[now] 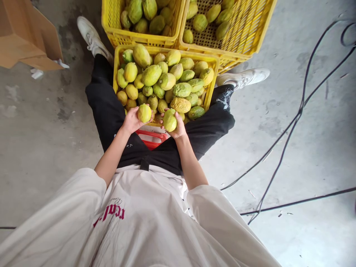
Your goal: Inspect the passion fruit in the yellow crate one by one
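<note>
I sit with a yellow plastic crate (211,59) between my legs, heaped with yellow-green fruits (167,79). My left hand (130,121) holds one small round yellow-green fruit (144,113) at the crate's near edge. My right hand (179,129) cups a second, slightly larger yellow-green fruit (169,120) just beside it. Both hands hover over the crate's near rim, a little apart from each other. Under them shows a red stool or frame (151,138) between my thighs.
Two more yellow crates stand behind: one at the back left (109,26) full of fruit, one at the back right (247,33) partly filled. A cardboard box (25,37) lies at the far left. Black cables (289,129) run across the concrete floor on the right.
</note>
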Available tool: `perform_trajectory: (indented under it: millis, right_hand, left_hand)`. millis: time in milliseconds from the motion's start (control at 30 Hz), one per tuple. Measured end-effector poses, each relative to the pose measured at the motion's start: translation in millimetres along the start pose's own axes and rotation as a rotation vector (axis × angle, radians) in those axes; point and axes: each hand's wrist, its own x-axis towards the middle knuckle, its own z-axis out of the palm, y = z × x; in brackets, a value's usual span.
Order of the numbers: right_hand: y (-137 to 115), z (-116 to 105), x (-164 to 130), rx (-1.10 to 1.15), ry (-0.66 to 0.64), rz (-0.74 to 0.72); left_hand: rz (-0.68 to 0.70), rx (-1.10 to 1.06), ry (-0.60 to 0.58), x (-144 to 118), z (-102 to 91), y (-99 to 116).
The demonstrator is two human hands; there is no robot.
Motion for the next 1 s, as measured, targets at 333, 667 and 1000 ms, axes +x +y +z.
perform_trajectory:
  millis: [333, 667, 1000]
  right_hand:
    - [0, -2, 3, -0.046, 0.007, -0.014]
    - [8, -12, 7, -0.146, 0.078, -0.029]
    - [3, 4, 2, -0.052, -0.009, -0.096]
  left_hand:
    - [-0.044, 0.118, -0.001, -3, 1.1, -3]
    - [-0.014, 0.158, -0.013, 4, -5.3, -6]
    - [0.036, 0.095, 0.069, 2, 3.3, -8]
